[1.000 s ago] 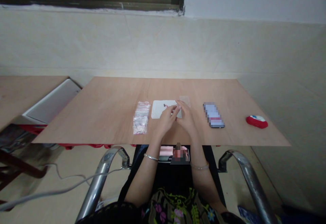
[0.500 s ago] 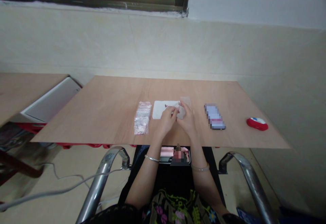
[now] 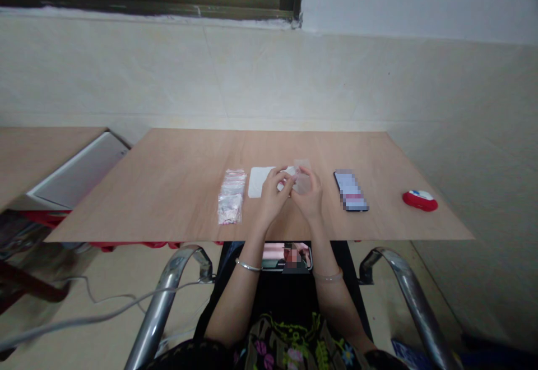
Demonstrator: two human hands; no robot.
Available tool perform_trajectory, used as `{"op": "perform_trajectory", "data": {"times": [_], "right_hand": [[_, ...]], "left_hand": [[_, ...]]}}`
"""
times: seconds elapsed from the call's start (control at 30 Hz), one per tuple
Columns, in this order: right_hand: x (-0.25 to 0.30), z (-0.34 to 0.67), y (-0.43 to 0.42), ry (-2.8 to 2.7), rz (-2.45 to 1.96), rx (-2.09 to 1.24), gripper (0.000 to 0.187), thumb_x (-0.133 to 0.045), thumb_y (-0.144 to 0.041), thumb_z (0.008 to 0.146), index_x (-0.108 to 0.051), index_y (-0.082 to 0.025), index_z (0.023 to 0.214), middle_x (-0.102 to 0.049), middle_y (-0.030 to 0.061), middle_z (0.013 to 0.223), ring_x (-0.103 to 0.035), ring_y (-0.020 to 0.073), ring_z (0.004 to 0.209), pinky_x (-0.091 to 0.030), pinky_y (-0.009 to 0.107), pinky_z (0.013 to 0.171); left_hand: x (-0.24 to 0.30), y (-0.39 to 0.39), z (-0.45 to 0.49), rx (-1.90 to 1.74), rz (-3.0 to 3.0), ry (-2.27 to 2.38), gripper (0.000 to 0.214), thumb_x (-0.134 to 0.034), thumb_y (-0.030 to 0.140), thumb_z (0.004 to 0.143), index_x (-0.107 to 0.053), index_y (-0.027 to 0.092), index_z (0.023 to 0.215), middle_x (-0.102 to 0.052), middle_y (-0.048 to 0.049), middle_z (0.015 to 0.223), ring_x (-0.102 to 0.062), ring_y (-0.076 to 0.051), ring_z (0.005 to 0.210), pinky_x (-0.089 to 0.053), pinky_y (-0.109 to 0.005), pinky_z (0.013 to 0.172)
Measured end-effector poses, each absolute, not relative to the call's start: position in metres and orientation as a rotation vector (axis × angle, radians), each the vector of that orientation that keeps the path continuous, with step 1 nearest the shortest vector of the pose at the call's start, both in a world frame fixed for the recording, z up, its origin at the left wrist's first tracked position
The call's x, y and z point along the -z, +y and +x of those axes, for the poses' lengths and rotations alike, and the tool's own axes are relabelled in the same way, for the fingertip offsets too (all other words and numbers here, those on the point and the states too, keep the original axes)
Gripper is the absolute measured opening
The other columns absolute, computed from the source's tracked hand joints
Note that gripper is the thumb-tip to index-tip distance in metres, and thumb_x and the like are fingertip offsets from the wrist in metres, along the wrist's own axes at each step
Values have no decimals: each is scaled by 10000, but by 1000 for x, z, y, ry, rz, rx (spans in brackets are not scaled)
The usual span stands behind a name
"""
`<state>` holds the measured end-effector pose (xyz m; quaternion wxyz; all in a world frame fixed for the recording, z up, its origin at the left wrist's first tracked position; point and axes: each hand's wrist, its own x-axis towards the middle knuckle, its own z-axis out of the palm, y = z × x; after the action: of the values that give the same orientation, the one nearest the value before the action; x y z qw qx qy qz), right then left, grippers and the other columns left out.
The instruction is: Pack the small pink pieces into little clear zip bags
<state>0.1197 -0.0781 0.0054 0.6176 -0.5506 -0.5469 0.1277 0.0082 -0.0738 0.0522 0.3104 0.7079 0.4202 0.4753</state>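
Note:
A small clear plastic bag [image 3: 302, 182] is pinched in my right hand [image 3: 310, 197], its upper edge showing past the fingertips. My left hand [image 3: 273, 195] is closed, thumb and fingertips together beside the bag. What sits between those fingertips is too small to make out. Both hands are over the right part of a white flat sheet or tray [image 3: 257, 184], covering much of it. To the left lies an overlapping row of small clear zip bags [image 3: 231, 197], with bits of pink showing in the nearest ones.
On the wooden table [image 3: 176, 190], a phone [image 3: 352, 192] lies to the right, its screen blurred. Farther right is a red and white rounded object [image 3: 420, 200]. Another phone [image 3: 275, 257] rests on my lap. Metal chair arms [image 3: 166, 297] flank me; a wall stands behind the table.
The left fingertips have moved from over the white sheet closer to the bag in my right hand. The whole view has shifted slightly.

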Motion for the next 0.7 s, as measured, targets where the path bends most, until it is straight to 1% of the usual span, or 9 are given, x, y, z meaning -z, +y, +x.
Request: {"op": "perform_trajectory", "data": {"times": [0.1, 0.17, 0.2, 0.23, 0.3, 0.37, 0.4, 0.57, 0.7], "right_hand": [[-6, 121, -77, -1182, -1255, -292, 474, -712, -378, 698, -583, -190, 1113, -636, 103, 1103, -574, 236, 1054, -425, 426, 974], [-7, 124, -76, -1126, -1268, -266, 489, -724, -415, 690, -584, -180, 1095, -642, 99, 1077, -583, 231, 1026, -439, 419, 947], [-8, 125, -75, -1097, -1273, -249, 495, -730, -427, 684, -586, -171, 1083, -645, 97, 1060, -588, 229, 1011, -444, 412, 933], [-9, 127, -75, -1071, -1274, -233, 494, -736, -434, 679, -590, -162, 1065, -649, 94, 1041, -592, 226, 997, -447, 405, 921], [-13, 130, -74, -1022, -1264, -214, 481, -746, -440, 671, -597, -149, 1024, -653, 86, 1002, -599, 219, 967, -450, 387, 899], [-17, 132, -75, -987, -1245, -216, 473, -755, -439, 664, -597, -144, 998, -651, 79, 970, -605, 209, 934, -454, 366, 871], [-19, 132, -75, -976, -1238, -215, 472, -759, -440, 659, -596, -144, 990, -649, 73, 953, -606, 205, 916, -455, 357, 856], [-20, 129, -76, -953, -1244, -197, 459, -766, -447, 649, -586, -159, 958, -641, 50, 900, -601, 194, 866, -449, 342, 827], [-13, 130, -75, -963, -1264, -215, 447, -757, -467, 651, -581, -168, 933, -634, 36, 882, -600, 187, 846, -445, 346, 827]], "left_hand": [[-56, -72, 9, -1340, 1778, 1114, 174, -508, 299, 910, -625, 198, 990, -606, -99, 1193, -579, -180, 1082, -476, -293, 864], [-50, -63, 4, -1449, 1716, 1152, 259, -515, 322, 908, -570, 218, 1139, -606, -95, 1202, -600, -170, 1028, -488, -289, 829], [-44, -57, 0, -1495, 1709, 1182, 292, -527, 328, 901, -550, 221, 1172, -613, -91, 1186, -606, -170, 1006, -489, -294, 821], [-36, -49, -5, -1523, 1737, 1230, 291, -540, 327, 893, -555, 222, 1164, -625, -82, 1157, -604, -176, 1003, -486, -307, 829], [-15, -32, -18, -1494, 1859, 1378, 221, -566, 292, 869, -602, 208, 1071, -651, -68, 1078, -592, -200, 1015, -465, -352, 880], [8, -16, -30, -1386, 1996, 1530, 111, -584, 225, 834, -634, 180, 923, -666, -70, 972, -594, -220, 985, -450, -380, 902], [18, -9, -35, -1302, 2044, 1609, 96, -579, 198, 824, -639, 175, 896, -667, -77, 962, -594, -227, 978, -448, -381, 900], [49, 6, -37, -888, 2208, 1803, 190, -538, 187, 833, -672, 155, 963, -679, -109, 985, -605, -240, 950, -435, -384, 903], [53, 13, -23, -751, 2358, 1724, 258, -477, 187, 874, -670, 149, 1040, -669, -123, 1096, -579, -244, 1039, -410, -377, 935]]}}
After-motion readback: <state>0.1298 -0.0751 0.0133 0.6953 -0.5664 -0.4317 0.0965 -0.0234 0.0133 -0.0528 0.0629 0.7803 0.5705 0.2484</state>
